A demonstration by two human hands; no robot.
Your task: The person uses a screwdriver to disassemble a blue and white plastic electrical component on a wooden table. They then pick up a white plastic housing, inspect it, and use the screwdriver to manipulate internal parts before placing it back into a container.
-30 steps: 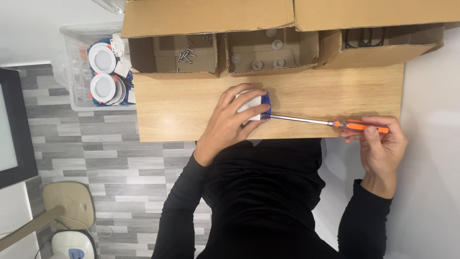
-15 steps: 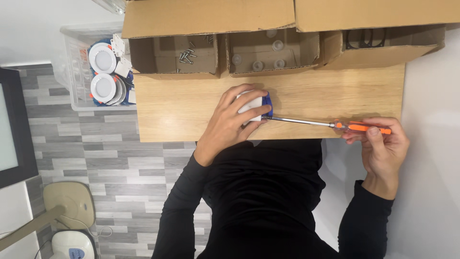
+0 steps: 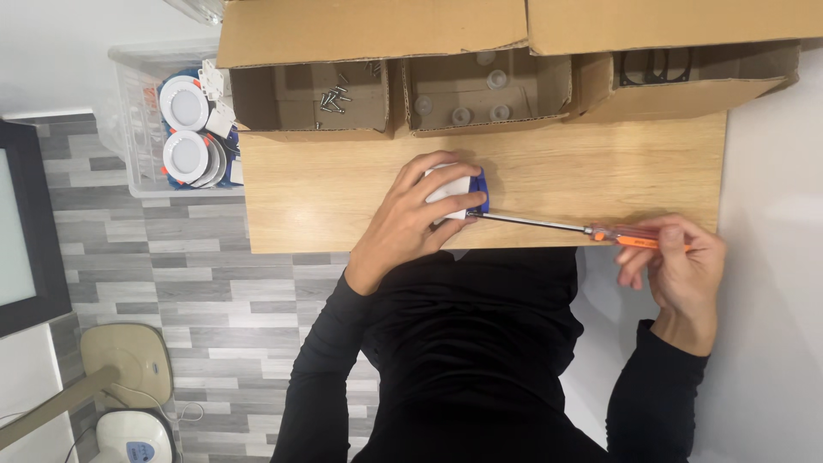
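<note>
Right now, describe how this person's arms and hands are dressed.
Both arms are covered by long black sleeves that fit close and end at the wrists. The left sleeve and right sleeve belong to a plain black top with no markings visible. The left hand and right hand are bare: no gloves, and no rings or watch that can be made out.

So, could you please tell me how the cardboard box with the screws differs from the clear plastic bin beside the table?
The cardboard box is brown and opaque and sits on the wooden table; the clear plastic bin is see-through and stands off the table's edge. The box holds small loose screws; the bin holds round white lamp fittings. Both are open-topped containers holding parts.
</note>
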